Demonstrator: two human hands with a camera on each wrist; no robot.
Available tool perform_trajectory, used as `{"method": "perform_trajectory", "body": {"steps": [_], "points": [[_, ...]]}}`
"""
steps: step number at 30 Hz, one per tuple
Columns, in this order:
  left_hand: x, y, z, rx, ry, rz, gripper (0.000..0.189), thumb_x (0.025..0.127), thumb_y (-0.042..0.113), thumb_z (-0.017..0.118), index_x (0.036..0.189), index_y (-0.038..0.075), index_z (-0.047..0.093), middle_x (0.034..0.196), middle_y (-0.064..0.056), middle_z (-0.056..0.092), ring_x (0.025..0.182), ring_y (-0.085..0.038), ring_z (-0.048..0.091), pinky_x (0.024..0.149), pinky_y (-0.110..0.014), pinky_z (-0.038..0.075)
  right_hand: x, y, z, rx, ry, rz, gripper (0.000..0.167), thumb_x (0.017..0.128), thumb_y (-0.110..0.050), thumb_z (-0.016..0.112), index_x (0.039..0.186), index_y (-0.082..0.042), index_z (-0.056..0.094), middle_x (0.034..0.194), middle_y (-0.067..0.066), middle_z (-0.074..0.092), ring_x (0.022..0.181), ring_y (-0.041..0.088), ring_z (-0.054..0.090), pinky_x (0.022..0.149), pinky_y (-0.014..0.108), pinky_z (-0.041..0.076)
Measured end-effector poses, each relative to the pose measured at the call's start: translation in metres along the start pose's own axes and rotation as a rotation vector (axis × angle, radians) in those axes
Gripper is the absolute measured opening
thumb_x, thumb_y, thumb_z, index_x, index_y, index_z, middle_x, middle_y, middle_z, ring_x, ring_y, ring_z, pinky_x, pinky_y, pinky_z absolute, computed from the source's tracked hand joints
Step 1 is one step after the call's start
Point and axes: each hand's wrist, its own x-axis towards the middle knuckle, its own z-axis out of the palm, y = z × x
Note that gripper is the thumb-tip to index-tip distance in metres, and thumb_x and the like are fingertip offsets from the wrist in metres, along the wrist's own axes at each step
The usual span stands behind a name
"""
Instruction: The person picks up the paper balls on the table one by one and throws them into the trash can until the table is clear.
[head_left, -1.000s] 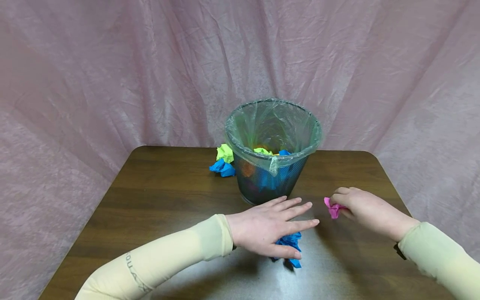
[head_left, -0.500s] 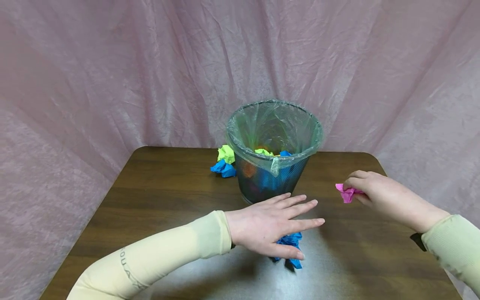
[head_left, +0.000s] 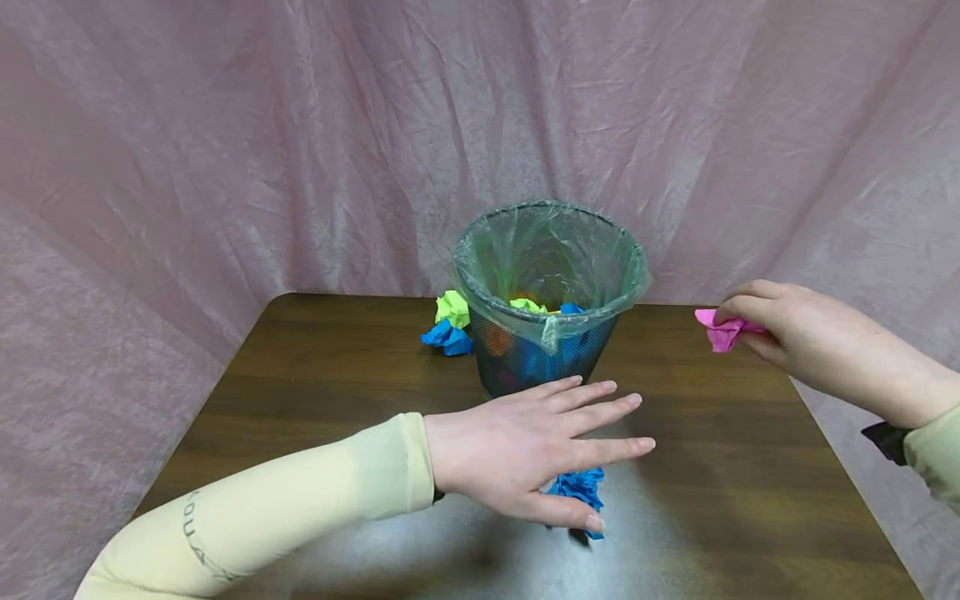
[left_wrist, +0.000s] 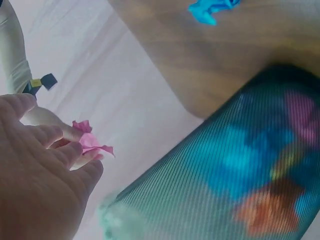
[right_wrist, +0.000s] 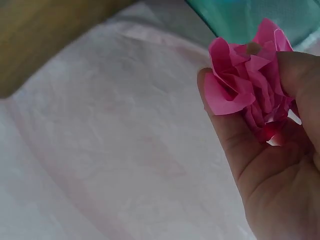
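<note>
My right hand (head_left: 810, 337) pinches a crumpled pink paper (head_left: 723, 330) between thumb and fingers, raised to the right of the bin. The right wrist view shows the pink paper ball (right_wrist: 252, 80) close up in the fingers. In front of the bin, my left hand (head_left: 525, 446) is held palm down with its fingers spread, holding nothing. Under that hand's thumb side lies a crumpled blue paper (head_left: 581, 487), partly hidden. The black mesh bin (head_left: 536, 354) has a greenish clear liner folded over its rim, and several paper balls show inside it.
Left of the bin, a yellow-green paper ball (head_left: 452, 309) and another blue paper ball (head_left: 447, 337) lie side by side on the wooden table (head_left: 315, 383). A pink curtain (head_left: 360, 150) hangs behind the table's far edge.
My right hand has lifted the pink paper up and to the right, away from the table's middle. The left hand has barely shifted; its forearm has moved slightly left.
</note>
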Motion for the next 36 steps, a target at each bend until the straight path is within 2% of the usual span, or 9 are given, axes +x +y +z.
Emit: {"method": "perform_trajectory", "body": {"steps": [3, 7, 12, 17, 20, 24, 31, 36], "points": [[-0.006, -0.002, -0.016, -0.004, 0.02, 0.004, 0.079, 0.101, 0.07, 0.033, 0.166, 0.03, 0.013, 0.171, -0.001, -0.002, 0.153, -0.014, -0.018, 0.125, -0.037, -0.001, 0.013, -0.001, -0.015, -0.017, -0.001, 0.018, 0.047, 0.068, 0.014, 0.084, 0.097, -0.019, 0.071, 0.096, -0.019, 0.062, 0.081, 0.006, 0.063, 0.074, 0.014, 0.045], [-0.016, -0.008, -0.036, 0.006, 0.077, -0.011, 0.077, 0.103, 0.066, 0.038, 0.166, 0.027, 0.016, 0.171, -0.003, -0.001, 0.154, -0.016, -0.016, 0.125, -0.04, 0.0, 0.031, -0.004, -0.031, -0.036, -0.011, 0.033, 0.045, 0.071, 0.014, 0.084, 0.098, -0.019, 0.072, 0.098, -0.017, 0.063, 0.081, 0.006, 0.061, 0.072, 0.013, 0.044], [-0.03, -0.022, -0.056, 0.049, 0.159, -0.082, 0.076, 0.103, 0.065, 0.039, 0.165, 0.026, 0.019, 0.172, -0.002, 0.002, 0.155, -0.018, -0.01, 0.125, -0.042, 0.002, 0.053, -0.01, -0.049, -0.052, 0.002, 0.042, 0.042, 0.075, 0.012, 0.082, 0.102, -0.018, 0.072, 0.101, -0.012, 0.065, 0.078, 0.006, 0.057, 0.07, 0.012, 0.042], [-0.047, -0.046, -0.069, 0.052, 0.198, -0.181, 0.075, 0.103, 0.066, 0.035, 0.165, 0.027, 0.019, 0.172, -0.001, 0.003, 0.156, -0.018, -0.006, 0.125, -0.047, 0.005, 0.077, -0.017, -0.055, -0.045, -0.009, 0.033, 0.038, 0.08, 0.01, 0.079, 0.106, -0.016, 0.072, 0.102, -0.007, 0.065, 0.078, 0.008, 0.056, 0.069, 0.012, 0.041], [-0.058, -0.062, -0.073, 0.023, 0.189, -0.26, 0.075, 0.103, 0.068, 0.035, 0.165, 0.028, 0.019, 0.172, 0.001, 0.003, 0.156, -0.018, -0.004, 0.125, -0.048, 0.006, 0.092, -0.021, -0.052, -0.03, -0.025, 0.023, 0.036, 0.082, 0.009, 0.079, 0.106, -0.017, 0.073, 0.103, -0.007, 0.065, 0.08, 0.009, 0.055, 0.069, 0.018, 0.044], [-0.072, -0.083, -0.077, -0.023, 0.145, -0.374, 0.077, 0.101, 0.07, 0.035, 0.165, 0.032, 0.016, 0.171, 0.002, 0.001, 0.157, -0.021, -0.003, 0.125, -0.049, 0.006, 0.112, -0.028, -0.045, 0.007, -0.046, -0.002, 0.033, 0.085, 0.006, 0.078, 0.106, -0.018, 0.073, 0.102, -0.008, 0.063, 0.081, 0.009, 0.055, 0.069, 0.029, 0.047], [-0.099, -0.118, -0.084, -0.09, 0.096, -0.561, 0.08, 0.1, 0.07, 0.041, 0.165, 0.035, 0.011, 0.171, 0.004, -0.003, 0.157, -0.022, -0.003, 0.125, -0.049, 0.003, 0.144, -0.039, -0.036, 0.076, -0.112, -0.016, 0.023, 0.092, -0.001, 0.074, 0.108, -0.017, 0.072, 0.103, -0.006, 0.063, 0.081, 0.01, 0.056, 0.073, 0.034, 0.049], [-0.115, -0.137, -0.084, -0.131, 0.081, -0.661, 0.081, 0.1, 0.069, 0.042, 0.165, 0.034, 0.01, 0.171, 0.002, -0.002, 0.157, -0.023, -0.004, 0.125, -0.049, 0.003, 0.161, -0.044, -0.027, 0.111, -0.158, -0.02, 0.018, 0.094, -0.004, 0.074, 0.108, -0.016, 0.072, 0.105, -0.004, 0.064, 0.086, 0.013, 0.058, 0.076, 0.035, 0.049]]}}
